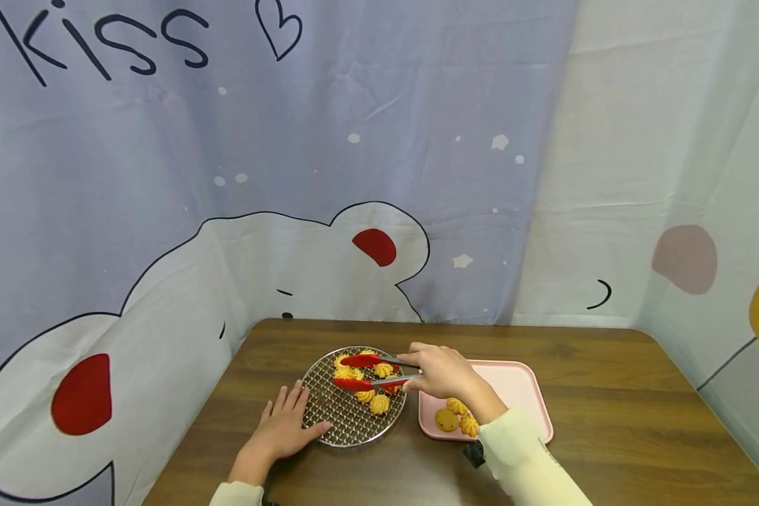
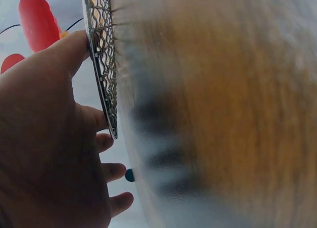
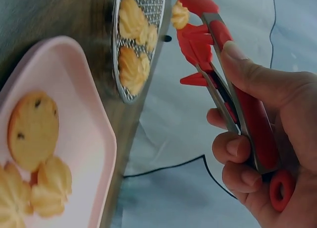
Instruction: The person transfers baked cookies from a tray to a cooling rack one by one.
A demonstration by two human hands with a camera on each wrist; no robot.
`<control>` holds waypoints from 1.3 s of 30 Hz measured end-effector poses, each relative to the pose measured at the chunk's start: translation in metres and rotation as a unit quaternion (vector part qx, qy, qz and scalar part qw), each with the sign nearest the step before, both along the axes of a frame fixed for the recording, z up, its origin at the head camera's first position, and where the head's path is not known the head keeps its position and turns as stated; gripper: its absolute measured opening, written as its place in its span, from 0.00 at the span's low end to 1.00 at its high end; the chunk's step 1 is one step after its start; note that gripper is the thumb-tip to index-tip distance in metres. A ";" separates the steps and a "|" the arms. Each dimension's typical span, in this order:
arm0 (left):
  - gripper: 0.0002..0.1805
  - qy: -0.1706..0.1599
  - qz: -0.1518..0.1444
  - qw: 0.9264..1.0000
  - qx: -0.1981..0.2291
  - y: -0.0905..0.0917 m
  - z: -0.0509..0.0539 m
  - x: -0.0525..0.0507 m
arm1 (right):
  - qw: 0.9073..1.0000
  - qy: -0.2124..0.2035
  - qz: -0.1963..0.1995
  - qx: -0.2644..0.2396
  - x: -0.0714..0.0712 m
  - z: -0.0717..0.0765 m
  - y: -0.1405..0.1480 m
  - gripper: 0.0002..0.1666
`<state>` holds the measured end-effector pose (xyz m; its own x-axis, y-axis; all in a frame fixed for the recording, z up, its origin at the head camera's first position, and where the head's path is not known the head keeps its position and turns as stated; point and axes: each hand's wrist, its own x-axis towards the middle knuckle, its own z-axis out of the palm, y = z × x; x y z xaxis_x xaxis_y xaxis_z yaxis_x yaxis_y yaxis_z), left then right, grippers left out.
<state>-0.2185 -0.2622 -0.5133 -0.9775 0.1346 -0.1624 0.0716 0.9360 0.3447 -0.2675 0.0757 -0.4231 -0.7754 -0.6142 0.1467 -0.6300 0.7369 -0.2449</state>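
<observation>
My right hand [image 1: 445, 372] grips a pair of red-tipped tongs [image 3: 252, 119], whose arms stand apart. In the head view the red tips lie over piped yellow cookies [image 1: 379, 405] on a round wire rack [image 1: 329, 414]. A small cookie [image 3: 180, 15] shows by the tips in the right wrist view; whether they touch it I cannot tell. At the rack's left edge, my left hand [image 1: 284, 429] rests with spread, straight fingers, the thumb touching the rim. Right of the rack, partly behind my right forearm, a pink tray [image 3: 94, 124] bears a round, dark-spotted cookie [image 3: 33, 131] and piped cookies [image 3: 51, 187].
A brown wooden table [image 1: 639, 422] carries everything. Along its back and sides hangs a printed curtain [image 1: 291, 154] with cartoon figures. The tray stands close beside the rack, with a narrow strip of table between them.
</observation>
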 end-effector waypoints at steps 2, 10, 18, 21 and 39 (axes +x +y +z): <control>0.56 -0.002 0.002 1.000 -0.001 0.000 0.000 0.000 | 1.000 -0.001 -0.003 0.001 -0.002 -0.002 -0.005 0.31; 0.56 -0.001 0.002 1.000 0.002 0.000 0.001 0.000 | 1.000 0.000 -0.006 -0.005 -0.011 -0.011 -0.024 0.31; 0.55 0.006 -0.001 1.000 -0.005 0.000 -0.002 -0.001 | 1.000 -0.004 -0.014 0.002 -0.014 -0.023 -0.039 0.31; 0.55 0.005 -0.002 1.000 -0.005 0.000 -0.003 -0.002 | 1.000 -0.005 -0.014 -0.001 -0.014 -0.025 -0.043 0.31; 0.55 0.008 -0.004 1.000 0.009 0.000 -0.001 -0.001 | 1.000 -0.007 -0.026 0.008 -0.015 -0.030 -0.054 0.32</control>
